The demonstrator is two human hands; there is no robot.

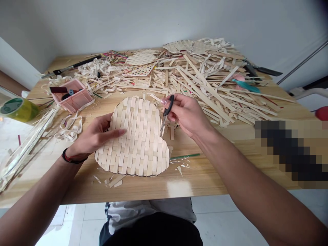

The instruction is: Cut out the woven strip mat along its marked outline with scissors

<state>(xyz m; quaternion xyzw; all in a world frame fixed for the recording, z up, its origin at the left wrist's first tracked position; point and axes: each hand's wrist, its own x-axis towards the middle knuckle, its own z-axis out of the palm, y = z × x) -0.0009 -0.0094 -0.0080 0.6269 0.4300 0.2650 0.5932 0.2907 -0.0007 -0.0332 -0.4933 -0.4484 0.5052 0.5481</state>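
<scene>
Where the table [205, 177] runs nearest you: pale offcuts [116, 181] lie just below the woven panel [135, 147], and a green strip [186, 155] shows beside its right edge.
Panel risk: a blade straying inward at the notch could sever a woven strip and loosen the weave, most likely through a twist of your wrist; a slack hold on the left could let the piece swing.
Woven panel: it's tilted up in front of you, between your hands; you can't tell from this angle whether its lower rim touches the table.
Left hand [101, 132]: you grip the panel's left edge, thumb flat on the face, the other fingers mostly hidden behind.
Right hand [186, 112]: your fingers are closed around the handles of the scissors [168, 108]; the blades point down at the notch, so the panel lies just beyond these fingers. Blade opening: cannot tell.
Pink basket [77, 99]: beyond your left hand.
Strip heap [189, 80]: spread behind the panel, another woven piece [142, 57] farther back.
</scene>
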